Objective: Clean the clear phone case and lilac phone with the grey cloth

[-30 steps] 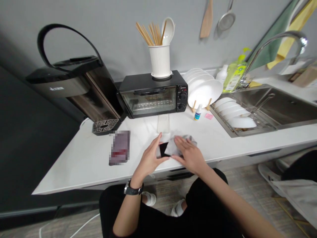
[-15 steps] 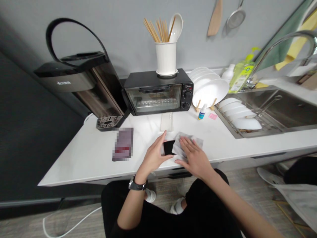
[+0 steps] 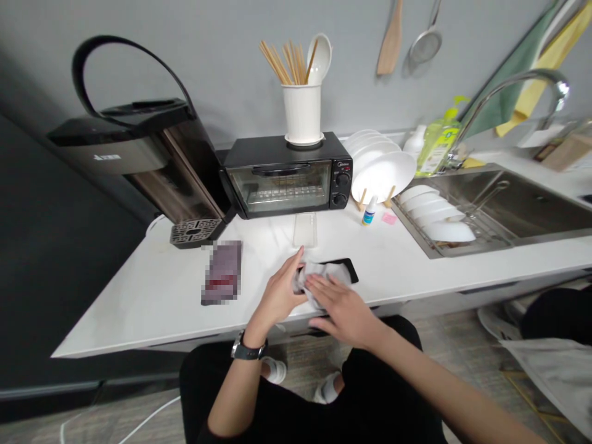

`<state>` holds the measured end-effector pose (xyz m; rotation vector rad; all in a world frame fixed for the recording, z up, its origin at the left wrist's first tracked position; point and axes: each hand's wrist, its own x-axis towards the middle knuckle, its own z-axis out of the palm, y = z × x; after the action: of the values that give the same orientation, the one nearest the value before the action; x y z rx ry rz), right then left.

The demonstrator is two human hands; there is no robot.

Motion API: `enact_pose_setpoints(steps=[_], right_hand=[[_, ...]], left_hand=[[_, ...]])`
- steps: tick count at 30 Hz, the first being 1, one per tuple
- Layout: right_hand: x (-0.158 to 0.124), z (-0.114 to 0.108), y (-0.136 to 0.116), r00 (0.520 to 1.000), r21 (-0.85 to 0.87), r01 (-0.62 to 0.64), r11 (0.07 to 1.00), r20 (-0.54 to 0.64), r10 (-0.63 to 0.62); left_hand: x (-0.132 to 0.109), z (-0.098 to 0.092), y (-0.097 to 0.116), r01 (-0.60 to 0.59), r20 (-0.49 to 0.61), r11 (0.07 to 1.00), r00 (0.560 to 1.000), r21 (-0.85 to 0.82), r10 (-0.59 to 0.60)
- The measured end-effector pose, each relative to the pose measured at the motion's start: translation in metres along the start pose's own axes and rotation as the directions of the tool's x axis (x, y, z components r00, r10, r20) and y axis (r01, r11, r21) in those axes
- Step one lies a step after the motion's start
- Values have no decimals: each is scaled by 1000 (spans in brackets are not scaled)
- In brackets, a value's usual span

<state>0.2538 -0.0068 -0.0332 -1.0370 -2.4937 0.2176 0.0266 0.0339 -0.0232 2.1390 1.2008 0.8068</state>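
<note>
A black phone (image 3: 350, 269) lies flat near the counter's front edge, partly covered by a thin white wipe (image 3: 340, 272). My left hand (image 3: 279, 294) grips the phone's left end between thumb and fingers. Pressed on the wipe over the phone's left part is my right hand (image 3: 341, 308), its fingers stretched out and its thumb apart. Behind the phone lies a clear phone case (image 3: 305, 230). A small spray bottle (image 3: 369, 212) stands further back on the right, beside a pink slip (image 3: 389, 218).
A toaster oven (image 3: 287, 185) with a white utensil cup (image 3: 302, 114) stands at the back. Left are a water dispenser (image 3: 185, 176) and a folded purple cloth (image 3: 224, 271). Plates (image 3: 385, 176) and a sink (image 3: 522, 203) are at right.
My right hand has moved left along the phone with the wipe, uncovering the phone's right end. My left hand still holds the left end. The view has shifted slightly.
</note>
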Motion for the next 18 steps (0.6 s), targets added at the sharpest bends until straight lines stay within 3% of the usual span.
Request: enact_pose_setpoints(steps=[3, 6, 10, 12, 15, 18], right_hand=[[21, 10, -16, 998, 64, 66, 996, 17, -67], [27, 0, 4, 998, 76, 59, 995, 29, -62], [-2, -25, 44, 999, 73, -37, 997, 25, 35], [-17, -28, 48, 998, 44, -67, 997, 23, 66], [-13, -16, 25, 998, -11, -68, 998, 4, 68], [17, 4, -9, 1000, 39, 12, 999, -1, -12]], left_hand=[[-2, -1, -1, -15, 9, 1000, 1000, 1, 15], [-3, -1, -1, -18, 6, 1000, 1000, -6, 18], [-2, 2, -1, -3, -23, 1000, 1000, -11, 3], [-1, 3, -1, -4, -24, 1000, 1000, -14, 3], [-1, 2, -1, -11, -15, 1000, 1000, -22, 10], [-2, 0, 0, -32, 0, 999, 999, -23, 32]])
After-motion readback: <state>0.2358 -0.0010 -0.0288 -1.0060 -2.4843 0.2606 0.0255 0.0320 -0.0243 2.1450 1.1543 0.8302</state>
